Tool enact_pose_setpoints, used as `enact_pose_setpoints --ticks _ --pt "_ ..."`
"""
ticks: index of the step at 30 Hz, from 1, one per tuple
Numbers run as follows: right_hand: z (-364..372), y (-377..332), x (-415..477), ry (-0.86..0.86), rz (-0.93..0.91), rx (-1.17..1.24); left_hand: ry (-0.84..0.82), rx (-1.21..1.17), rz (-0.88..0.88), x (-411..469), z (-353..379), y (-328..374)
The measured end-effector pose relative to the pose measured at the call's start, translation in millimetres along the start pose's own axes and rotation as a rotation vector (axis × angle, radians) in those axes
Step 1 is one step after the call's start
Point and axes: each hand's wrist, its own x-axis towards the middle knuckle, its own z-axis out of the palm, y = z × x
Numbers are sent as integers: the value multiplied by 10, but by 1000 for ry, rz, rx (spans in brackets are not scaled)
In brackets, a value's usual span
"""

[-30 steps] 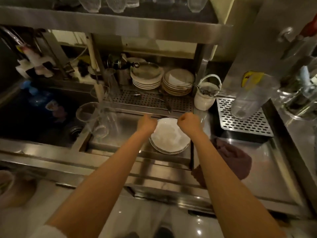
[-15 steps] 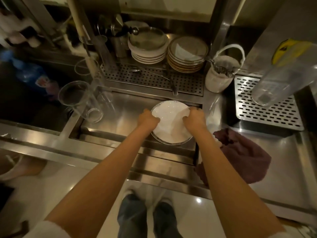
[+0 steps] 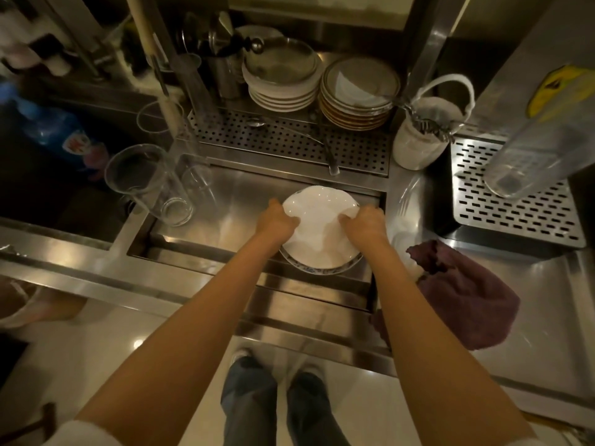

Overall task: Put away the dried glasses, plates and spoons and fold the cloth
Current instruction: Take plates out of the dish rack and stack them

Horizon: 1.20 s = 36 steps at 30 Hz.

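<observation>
1. Fingers of the left hand (image 3: 280, 220) and right hand (image 3: 365, 222) are curling into the white cloth (image 3: 317, 230), gripping it at opposite sides.
2. Cloth is covering the plate (image 3: 322, 271), which is sitting in the steel basin (image 3: 225, 204).

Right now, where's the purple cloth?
Head view, right side: the purple cloth lies crumpled on the steel counter, right of the right forearm and nearer the person than the slotted drain tray.
</observation>
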Motion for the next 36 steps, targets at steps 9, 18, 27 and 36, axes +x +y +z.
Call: enact_pose_setpoints --ticks 9,18,27,36 --pt "-4 -35 -37 14 112 207 -2 -58 -32 15 -31 -22" --pt "34 -61 -163 51 54 337 64 -156 -86 -48 -120 -108" --pt "-232 -445 -407 84 -42 451 222 -394 5 -349 -524 63" --pt "-545 -917 -899 -16 -144 875 275 -631 165 -919 -1142 400"
